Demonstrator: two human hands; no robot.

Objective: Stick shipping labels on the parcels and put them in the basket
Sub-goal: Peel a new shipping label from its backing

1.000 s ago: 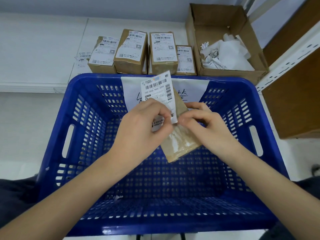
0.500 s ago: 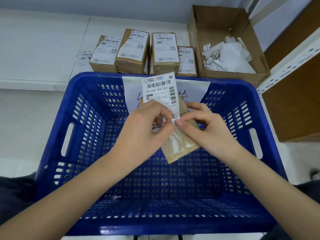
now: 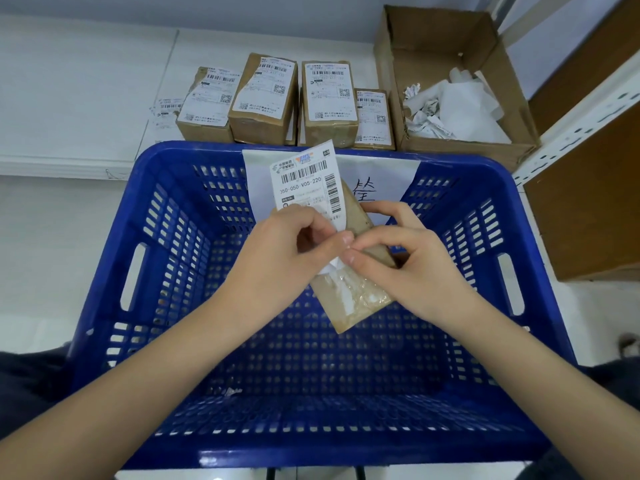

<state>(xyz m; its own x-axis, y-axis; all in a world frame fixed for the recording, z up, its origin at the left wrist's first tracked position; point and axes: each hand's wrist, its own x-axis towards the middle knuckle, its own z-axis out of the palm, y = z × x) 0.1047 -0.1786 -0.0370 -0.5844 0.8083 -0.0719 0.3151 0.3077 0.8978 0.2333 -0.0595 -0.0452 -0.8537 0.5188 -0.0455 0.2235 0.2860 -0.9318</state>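
white floor | both hands' fingers (image 3: pixel 341 239) pinch label (image 3: pixel 304 181) over basket (image 3: pixel 104 306)

hands (image 3: pixel 346 252) at label (image 3: pixel 304 183) (over basket (image 3: pixel 114 271))

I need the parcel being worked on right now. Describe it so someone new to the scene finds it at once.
Start at the big blue basket in the middle of the view. Above its open interior, the left hand and right hand meet at a flat brown parcel wrapped in shiny tape. Unlike the labelled parcels lined up behind the basket, its shipping label sticks up loose, not stuck flat.
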